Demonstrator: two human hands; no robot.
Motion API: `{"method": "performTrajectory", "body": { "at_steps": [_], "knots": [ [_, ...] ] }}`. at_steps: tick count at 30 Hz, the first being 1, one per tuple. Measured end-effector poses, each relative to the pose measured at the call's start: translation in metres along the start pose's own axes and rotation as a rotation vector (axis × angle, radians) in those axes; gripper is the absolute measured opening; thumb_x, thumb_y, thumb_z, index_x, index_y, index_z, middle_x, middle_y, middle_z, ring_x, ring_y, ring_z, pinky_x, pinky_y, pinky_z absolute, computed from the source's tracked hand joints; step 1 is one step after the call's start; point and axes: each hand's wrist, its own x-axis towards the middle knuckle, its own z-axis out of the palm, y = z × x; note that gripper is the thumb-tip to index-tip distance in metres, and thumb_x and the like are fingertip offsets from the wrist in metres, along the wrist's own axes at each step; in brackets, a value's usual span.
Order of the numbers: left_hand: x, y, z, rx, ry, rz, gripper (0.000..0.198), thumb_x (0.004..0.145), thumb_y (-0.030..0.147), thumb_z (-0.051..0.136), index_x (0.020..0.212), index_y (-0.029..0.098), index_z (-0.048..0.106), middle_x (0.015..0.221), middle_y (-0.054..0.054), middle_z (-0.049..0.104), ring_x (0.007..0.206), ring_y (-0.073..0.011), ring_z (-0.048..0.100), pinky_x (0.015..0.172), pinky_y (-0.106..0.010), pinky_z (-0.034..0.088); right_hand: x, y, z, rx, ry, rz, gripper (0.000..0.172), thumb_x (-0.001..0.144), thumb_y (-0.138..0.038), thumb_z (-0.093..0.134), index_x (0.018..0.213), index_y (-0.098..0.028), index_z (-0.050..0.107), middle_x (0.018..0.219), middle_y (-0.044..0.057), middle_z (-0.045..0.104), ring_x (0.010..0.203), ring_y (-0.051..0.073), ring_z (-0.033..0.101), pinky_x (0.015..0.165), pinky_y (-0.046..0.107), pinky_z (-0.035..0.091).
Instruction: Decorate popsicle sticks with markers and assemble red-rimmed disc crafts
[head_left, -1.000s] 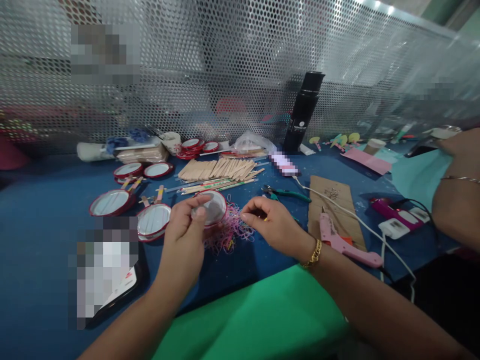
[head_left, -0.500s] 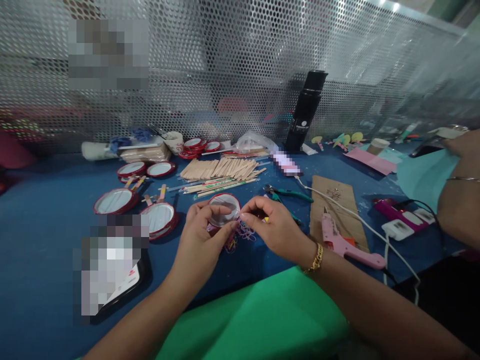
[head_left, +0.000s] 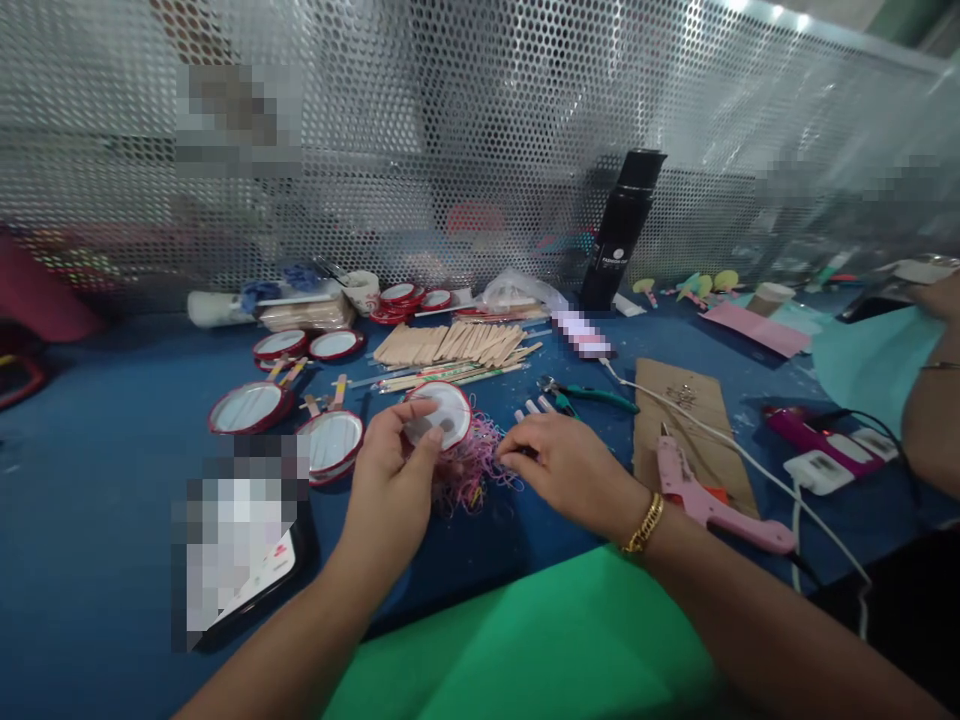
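Observation:
My left hand holds a small round red-rimmed mirror by its edge, just above the blue table. My right hand is beside it, thumb and forefinger pinched in a heap of thin pink and purple rubber bands, with the other fingers stretched out. What the pinch holds is too small to make out. Finished mirrors on stick handles lie to the left of my left hand.
Wooden ice-cream sticks lie in a pile behind the mirror, green-handled pliers and a pink glue gun on cardboard to the right. A black bottle stands by the perforated screen. Another person's arm is at far right.
My right hand, which met the mirror half a second ago, has dropped away into the rubber bands. My left hand still holds the mirror, tilted slightly.

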Motion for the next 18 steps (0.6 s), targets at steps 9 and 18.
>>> {"method": "performTrajectory", "body": {
  "at_steps": [9, 18],
  "knots": [
    [0.0036, -0.0021, -0.0006, 0.011, -0.062, 0.009, 0.026, 0.076, 0.025, 0.069, 0.099, 0.022, 0.056, 0.081, 0.004, 0.060, 0.057, -0.0100, 0.062, 0.054, -0.023, 0.054, 0.0024, 0.0048, 0.0069, -0.276, 0.042, 0.017, 0.012, 0.093, -0.026, 0.067, 0.092, -0.018, 0.075, 0.096, 0.008, 0.072, 0.095, 0.024, 0.062, 0.091, 0.037, 0.043],
    [0.0085, -0.0045, -0.0007, -0.094, -0.053, 0.032, 0.024, 0.073, 0.026, 0.074, 0.091, 0.019, 0.059, 0.086, 0.001, 0.061, 0.072, -0.0134, 0.063, 0.062, -0.025, 0.055, 0.0045, 0.0063, 0.0102, -0.187, 0.090, 0.006, 0.011, 0.091, -0.022, 0.066, 0.083, -0.019, 0.071, 0.087, 0.005, 0.070, 0.088, 0.020, 0.061, 0.086, 0.033, 0.042]
  ]
}}
